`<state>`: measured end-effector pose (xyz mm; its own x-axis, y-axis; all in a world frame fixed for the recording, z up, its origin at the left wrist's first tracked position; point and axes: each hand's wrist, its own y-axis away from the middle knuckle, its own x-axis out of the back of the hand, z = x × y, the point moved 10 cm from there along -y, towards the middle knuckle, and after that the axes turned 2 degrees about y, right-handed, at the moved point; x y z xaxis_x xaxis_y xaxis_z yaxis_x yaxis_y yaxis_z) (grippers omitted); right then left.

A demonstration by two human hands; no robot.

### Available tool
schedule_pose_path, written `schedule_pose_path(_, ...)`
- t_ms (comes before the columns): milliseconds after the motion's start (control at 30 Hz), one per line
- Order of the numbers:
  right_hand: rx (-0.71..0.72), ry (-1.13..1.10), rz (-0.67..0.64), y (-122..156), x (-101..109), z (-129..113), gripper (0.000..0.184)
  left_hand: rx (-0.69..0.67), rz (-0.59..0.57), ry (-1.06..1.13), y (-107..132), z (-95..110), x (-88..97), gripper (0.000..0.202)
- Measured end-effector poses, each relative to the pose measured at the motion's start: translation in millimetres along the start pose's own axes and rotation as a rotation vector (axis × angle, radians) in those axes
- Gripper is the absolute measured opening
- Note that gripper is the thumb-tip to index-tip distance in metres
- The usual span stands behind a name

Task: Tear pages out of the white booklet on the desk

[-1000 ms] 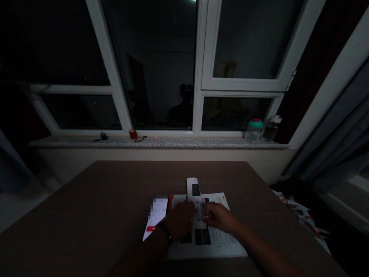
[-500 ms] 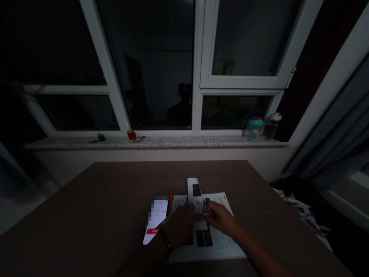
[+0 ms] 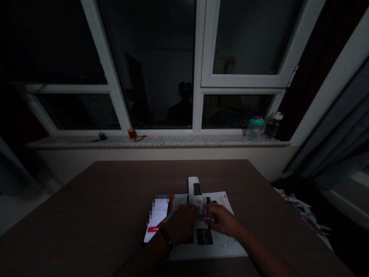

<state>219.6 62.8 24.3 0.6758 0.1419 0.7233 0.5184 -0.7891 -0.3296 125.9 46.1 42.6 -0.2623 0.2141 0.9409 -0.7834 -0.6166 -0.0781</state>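
A printed sheet or booklet (image 3: 221, 242) with text and dark pictures lies on the brown table. A folded white paper strip (image 3: 193, 184) crosses it and sticks out past its far edge. My left hand (image 3: 183, 223), with a dark band at the wrist, lies on the strip, fingers stretched out flat. Right beside it, my right hand (image 3: 221, 219) is closed in a pinch at the strip's right edge. What sits between those fingertips is too dark and small to make out. A lit phone (image 3: 157, 223) lies left of the sheet, close to my left forearm.
The table (image 3: 86, 207) reaches toward a granite windowsill (image 3: 178, 141). On the sill stand a green-lidded shaker cup (image 3: 255, 127), a clear bottle (image 3: 271, 125), a small red jar (image 3: 132, 134) and a small dark item (image 3: 102, 135). Colourful papers (image 3: 305, 215) lie beyond the right edge.
My right hand has shifted slightly down along the strip's edge, toward me. My left hand stays pressed on the paper. The phone's screen display looks slightly different.
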Motion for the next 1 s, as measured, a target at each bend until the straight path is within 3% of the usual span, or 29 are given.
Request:
schedule_pose_path(133, 0.008, 0.012, 0.006, -3, 0, 2, 0.019, 0.004, 0.004, 0.002, 0, -1, 0.4, 0.047)
schedule_pose_path(333, -0.071, 0.026, 0.139, -15, 10, 17, 0.016, -0.018, 0.012, 0.015, 0, -2, -0.9, 0.044)
schedule_pose_path(700, 0.052, 0.037, 0.013, 2, 2, -9, 0.019, 0.002, -0.009, -0.029, 0, -2, -0.8, 0.043)
schedule_pose_path(1000, 0.011, 0.127, 0.123, -10, 10, -1, 0.013, 0.013, 0.029, 0.017, 2, -10, -4.3, 0.043)
